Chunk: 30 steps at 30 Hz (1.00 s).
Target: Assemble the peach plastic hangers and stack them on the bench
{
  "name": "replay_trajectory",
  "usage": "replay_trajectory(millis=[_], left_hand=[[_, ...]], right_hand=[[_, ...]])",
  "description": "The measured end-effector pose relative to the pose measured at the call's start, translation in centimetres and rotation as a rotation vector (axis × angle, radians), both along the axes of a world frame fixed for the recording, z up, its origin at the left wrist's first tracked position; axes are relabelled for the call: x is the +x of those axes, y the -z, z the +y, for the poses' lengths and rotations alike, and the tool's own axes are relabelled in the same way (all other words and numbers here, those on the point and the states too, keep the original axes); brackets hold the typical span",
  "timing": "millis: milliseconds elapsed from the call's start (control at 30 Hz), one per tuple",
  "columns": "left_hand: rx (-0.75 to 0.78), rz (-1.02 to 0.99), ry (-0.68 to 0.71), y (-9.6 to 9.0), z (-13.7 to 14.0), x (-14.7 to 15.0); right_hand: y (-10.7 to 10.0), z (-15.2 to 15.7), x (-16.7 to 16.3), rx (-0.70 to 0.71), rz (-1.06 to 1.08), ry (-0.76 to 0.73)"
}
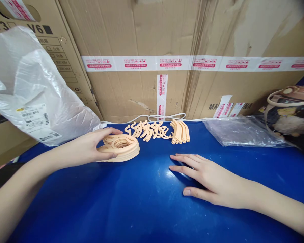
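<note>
At the left of the blue table, my left hand (94, 145) curls around the near end of a stack of cream oval ring-shaped pieces (128, 148), thumb in front and fingers along the far side. The stack stays on the table. My right hand (202, 177) rests palm down over the blue surface, fingers spread and holding nothing. Beyond the hands lies a row of small cream hooks (148, 130). Right of the hooks sits a bundle of curved cream bars (181, 131).
A silver-white padded bag (37, 91) with a label leans at the left. Large cardboard boxes (141, 33) stand along the back, with a white cable (167, 116) at their foot. A clear plastic bag (243, 131) lies at the right, near a dark bag (291, 114) with a fluffy ornament.
</note>
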State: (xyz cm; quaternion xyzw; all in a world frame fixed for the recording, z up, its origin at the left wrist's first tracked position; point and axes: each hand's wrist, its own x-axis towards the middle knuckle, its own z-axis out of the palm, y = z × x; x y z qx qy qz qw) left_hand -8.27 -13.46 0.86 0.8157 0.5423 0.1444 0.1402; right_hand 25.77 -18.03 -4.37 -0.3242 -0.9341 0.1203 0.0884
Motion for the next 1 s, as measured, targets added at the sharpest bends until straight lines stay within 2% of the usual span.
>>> replay_trajectory(millis=[200, 533, 800, 900, 1000], left_hand=[[-0.018, 0.0, 0.008, -0.5, -0.7, 0.6], [-0.008, 0.011, 0.026, -0.5, -0.6, 0.7], [-0.077, 0.072, 0.101, 1.4, 1.6, -2.1], [-0.092, 0.083, 0.088, 1.5, 1.8, -2.3], [-0.067, 0.08, 0.017, 0.8, 1.6, -2.1]], right_hand=[[-0.1, 0.0, -0.1, -0.002, -0.047, 0.01], [-0.2, -0.1, -0.1, 0.003, -0.06, 0.012], [-0.1, 0.0, 0.0, 0.017, -0.085, 0.012], [-0.1, 0.0, 0.0, 0.018, -0.099, 0.011], [0.0, 0.0, 0.0, 0.019, -0.111, 0.015]])
